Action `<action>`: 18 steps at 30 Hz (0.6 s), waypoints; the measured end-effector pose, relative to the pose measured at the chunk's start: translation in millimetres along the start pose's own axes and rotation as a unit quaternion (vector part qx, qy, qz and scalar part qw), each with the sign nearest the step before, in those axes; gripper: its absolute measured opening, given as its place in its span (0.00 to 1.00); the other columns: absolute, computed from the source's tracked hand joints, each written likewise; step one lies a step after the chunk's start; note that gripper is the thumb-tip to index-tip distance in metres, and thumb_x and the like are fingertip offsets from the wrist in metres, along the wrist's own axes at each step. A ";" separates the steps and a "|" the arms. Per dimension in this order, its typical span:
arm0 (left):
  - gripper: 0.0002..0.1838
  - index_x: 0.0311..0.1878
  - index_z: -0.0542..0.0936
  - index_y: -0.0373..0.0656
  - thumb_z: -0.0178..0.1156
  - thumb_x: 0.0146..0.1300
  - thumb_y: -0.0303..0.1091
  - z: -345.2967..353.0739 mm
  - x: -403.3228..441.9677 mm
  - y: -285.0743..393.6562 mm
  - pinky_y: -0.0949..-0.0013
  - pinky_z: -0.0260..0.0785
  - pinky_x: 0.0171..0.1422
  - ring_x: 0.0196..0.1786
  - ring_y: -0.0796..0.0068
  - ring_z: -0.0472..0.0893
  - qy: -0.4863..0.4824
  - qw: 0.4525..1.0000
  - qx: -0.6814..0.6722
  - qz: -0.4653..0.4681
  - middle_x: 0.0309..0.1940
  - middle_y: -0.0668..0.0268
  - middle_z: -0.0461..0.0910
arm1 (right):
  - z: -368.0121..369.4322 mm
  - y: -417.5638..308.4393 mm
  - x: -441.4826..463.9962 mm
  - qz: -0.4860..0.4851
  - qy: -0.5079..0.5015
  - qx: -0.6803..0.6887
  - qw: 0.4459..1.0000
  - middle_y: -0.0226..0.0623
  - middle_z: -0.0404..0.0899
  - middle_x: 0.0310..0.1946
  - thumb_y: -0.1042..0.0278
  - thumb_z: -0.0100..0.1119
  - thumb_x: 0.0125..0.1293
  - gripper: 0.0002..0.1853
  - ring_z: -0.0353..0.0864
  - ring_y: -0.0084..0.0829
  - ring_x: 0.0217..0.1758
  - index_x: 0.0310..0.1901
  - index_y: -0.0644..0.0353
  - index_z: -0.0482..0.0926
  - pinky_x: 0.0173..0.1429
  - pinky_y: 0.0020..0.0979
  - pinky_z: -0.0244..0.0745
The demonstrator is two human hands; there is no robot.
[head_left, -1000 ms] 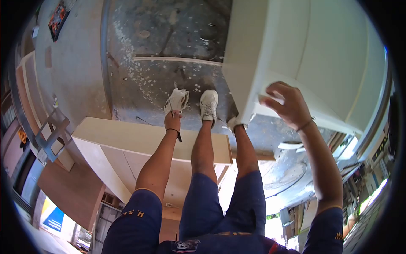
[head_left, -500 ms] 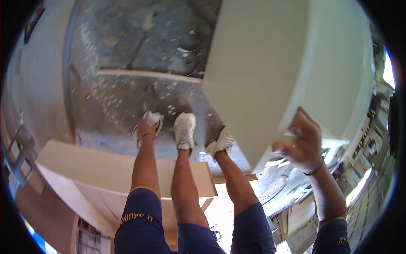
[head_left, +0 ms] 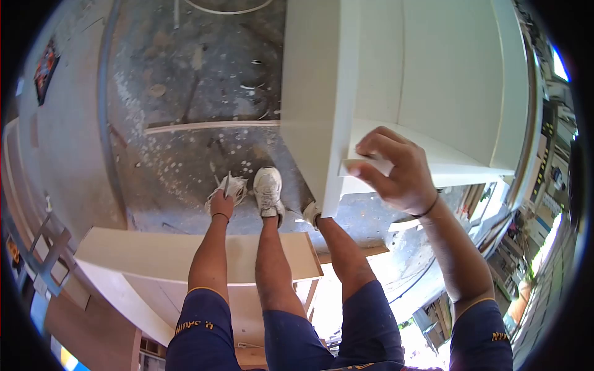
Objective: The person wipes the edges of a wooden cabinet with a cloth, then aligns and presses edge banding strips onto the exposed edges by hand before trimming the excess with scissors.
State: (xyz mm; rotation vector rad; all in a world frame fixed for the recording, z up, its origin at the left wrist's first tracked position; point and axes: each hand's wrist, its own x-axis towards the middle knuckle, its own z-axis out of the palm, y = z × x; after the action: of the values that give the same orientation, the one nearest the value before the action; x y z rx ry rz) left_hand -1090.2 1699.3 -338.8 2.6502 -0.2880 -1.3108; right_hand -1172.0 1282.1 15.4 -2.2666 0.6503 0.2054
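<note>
My right hand (head_left: 402,176) is closed around a small flat pale block (head_left: 370,167), pinched between thumb and fingers. The block's end meets the front edge of a white cabinet box (head_left: 312,93) or lies very close to it. Low on the left, my left hand (head_left: 223,203) is closed, with a slim grey tool (head_left: 227,181) sticking up from it; its kind is unclear. Behind that hand is a bundle of white stringy material (head_left: 238,191), and I cannot tell whether the hand grips it too.
A pale wooden cabinet box (head_left: 167,247) lies across in front of my legs. My white shoes (head_left: 268,188) stand on the paint-spotted concrete floor (head_left: 185,167). A thin wooden strip (head_left: 210,125) lies ahead. Timber and clutter (head_left: 526,229) line the right side.
My right hand has moved up and left in view, along the cabinet edge. The view has shifted, showing more of the cabinet's inside. The slim tool in my left hand now shows.
</note>
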 end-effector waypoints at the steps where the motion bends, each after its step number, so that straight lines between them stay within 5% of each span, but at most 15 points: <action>1: 0.16 0.44 0.76 0.39 0.56 0.54 0.37 -1.5 -3.6 0.6 0.49 0.69 0.50 0.45 0.44 0.78 -0.001 1.000 0.006 0.002 0.38 0.46 0.79 | -0.4 5.1 0.7 -0.002 -0.005 0.063 0.998 0.37 0.79 0.32 0.56 0.66 0.57 0.15 0.81 0.40 0.35 0.32 0.61 0.78 0.39 0.35 0.74; 3: 0.19 0.48 0.76 0.42 0.59 0.52 0.37 10.2 -6.6 -12.7 0.51 0.71 0.51 0.47 0.47 0.78 0.087 0.995 0.035 0.037 0.47 0.50 0.78 | -7.1 6.5 2.6 -0.013 -0.046 0.130 0.990 0.40 0.80 0.35 0.66 0.64 0.60 0.10 0.83 0.36 0.38 0.36 0.65 0.80 0.44 0.32 0.76; 5: 0.24 0.54 0.74 0.47 0.61 0.52 0.38 2.9 -3.9 -0.2 0.53 0.73 0.53 0.51 0.51 0.78 0.042 0.995 0.076 -0.058 0.56 0.55 0.73 | -4.2 13.2 2.0 -0.046 -0.045 0.112 0.992 0.43 0.79 0.35 0.66 0.63 0.61 0.12 0.82 0.35 0.38 0.36 0.68 0.78 0.45 0.31 0.75; 11: 0.37 0.62 0.68 0.52 0.70 0.48 0.46 26.6 16.6 13.1 0.55 0.74 0.54 0.56 0.55 0.78 -0.007 0.988 0.119 -0.102 0.61 0.61 0.71 | 2.2 6.7 2.5 -0.059 -0.020 0.053 0.997 0.44 0.78 0.33 0.68 0.61 0.62 0.10 0.81 0.36 0.37 0.36 0.68 0.77 0.42 0.30 0.74; 13: 0.36 0.59 0.72 0.50 0.73 0.46 0.49 28.9 25.2 15.1 0.57 0.75 0.54 0.55 0.57 0.78 0.007 0.987 0.121 -0.104 0.61 0.60 0.72 | 2.2 7.8 1.7 -0.072 -0.013 0.057 0.996 0.44 0.78 0.33 0.68 0.62 0.60 0.11 0.81 0.36 0.36 0.36 0.69 0.77 0.42 0.30 0.74; 15: 0.32 0.53 0.77 0.47 0.72 0.45 0.51 26.2 28.6 14.5 0.58 0.75 0.54 0.55 0.58 0.79 -0.136 0.966 0.180 -0.127 0.56 0.59 0.77 | 1.2 8.4 2.6 -0.083 -0.014 0.051 0.995 0.44 0.78 0.32 0.69 0.62 0.59 0.10 0.81 0.38 0.35 0.36 0.68 0.77 0.41 0.31 0.75; 18: 0.28 0.46 0.81 0.44 0.71 0.46 0.53 13.5 -0.7 28.6 0.57 0.75 0.51 0.50 0.56 0.81 -0.072 0.986 0.105 -0.109 0.45 0.55 0.83 | 3.4 7.7 -0.1 -0.053 -0.006 0.064 0.997 0.40 0.79 0.33 0.70 0.61 0.59 0.07 0.82 0.37 0.34 0.37 0.63 0.79 0.41 0.31 0.75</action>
State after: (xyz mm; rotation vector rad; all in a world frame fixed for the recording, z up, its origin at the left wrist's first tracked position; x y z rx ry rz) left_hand -1104.2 1670.9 -339.6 2.8305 -0.1665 -1.6260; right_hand -1175.9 1280.1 8.2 -2.1675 0.5198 0.1225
